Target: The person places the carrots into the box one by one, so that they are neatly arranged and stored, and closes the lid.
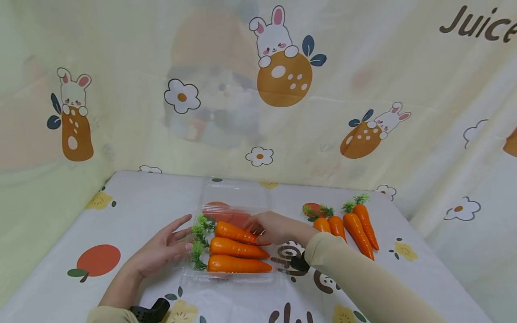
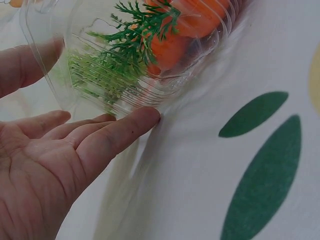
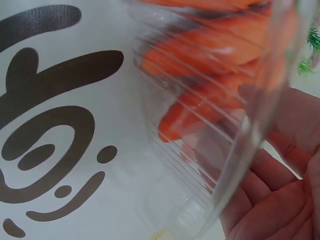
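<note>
A pale curtain (image 1: pixel 133 89) printed with rabbits and flowers hangs behind a table under a white printed cloth (image 1: pixel 133 197); the word "Juice" runs up to the picture's right edge. In the head view, a clear plastic box (image 1: pixel 236 276) stands on the cloth, its see-through lid (image 1: pixel 234 193) folded back and hard to make out. Three carrots (image 1: pixel 238 248) lie side by side in it, leafy tops (image 1: pixel 199 237) to the left. The left hand (image 1: pixel 163 249) is at that end, fingers extended. The right hand (image 1: pixel 272 228) covers part of the rearmost carrot near its tip; whether it grips it, I cannot tell. Four other carrots (image 1: pixel 357 231) lie to the right, the lower ends of two hidden by the right arm.

The left wrist view shows what the head view leaves unclear: straight fingertips against the box's ribbed end, the thumb apart from them. The carrots there are cut off at the top.

The right wrist view, partly blurred, shows carrot tips through the ribbed wall and the right hand reaching over the rim, its fingertips seen through plastic.
</note>
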Demonstrator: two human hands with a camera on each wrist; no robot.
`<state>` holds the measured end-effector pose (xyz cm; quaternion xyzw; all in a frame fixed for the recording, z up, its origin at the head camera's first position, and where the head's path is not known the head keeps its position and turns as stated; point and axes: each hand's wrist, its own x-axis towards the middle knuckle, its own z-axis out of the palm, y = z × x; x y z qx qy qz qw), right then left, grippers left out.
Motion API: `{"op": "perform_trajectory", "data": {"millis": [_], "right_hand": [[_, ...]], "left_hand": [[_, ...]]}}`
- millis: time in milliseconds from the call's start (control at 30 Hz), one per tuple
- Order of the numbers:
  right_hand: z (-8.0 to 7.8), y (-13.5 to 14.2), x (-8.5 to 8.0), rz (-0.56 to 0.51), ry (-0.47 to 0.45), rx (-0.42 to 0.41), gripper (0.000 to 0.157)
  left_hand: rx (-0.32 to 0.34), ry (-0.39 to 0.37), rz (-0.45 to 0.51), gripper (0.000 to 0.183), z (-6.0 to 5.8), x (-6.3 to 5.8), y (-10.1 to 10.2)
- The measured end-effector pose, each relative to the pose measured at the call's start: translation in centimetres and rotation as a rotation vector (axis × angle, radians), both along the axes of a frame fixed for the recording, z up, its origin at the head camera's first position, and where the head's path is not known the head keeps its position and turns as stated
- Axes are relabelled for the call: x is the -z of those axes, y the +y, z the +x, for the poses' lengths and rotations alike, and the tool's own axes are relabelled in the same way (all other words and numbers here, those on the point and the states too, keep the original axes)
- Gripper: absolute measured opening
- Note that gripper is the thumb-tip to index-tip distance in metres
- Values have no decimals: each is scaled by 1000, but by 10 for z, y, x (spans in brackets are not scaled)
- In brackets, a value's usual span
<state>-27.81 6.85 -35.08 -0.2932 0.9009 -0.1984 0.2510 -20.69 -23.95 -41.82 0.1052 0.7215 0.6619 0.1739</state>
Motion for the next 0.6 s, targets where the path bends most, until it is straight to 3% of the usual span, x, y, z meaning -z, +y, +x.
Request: {"op": "perform_trajectory", "data": {"millis": [300,600], "right_hand": [[0,10,-6,-57,65,-36,37],[2,28,-17,-149,91,-27,38]], "left_hand": [[23,-6,49,91,1,0,0],[7,-16,39,91,0,-1,-1]]}}
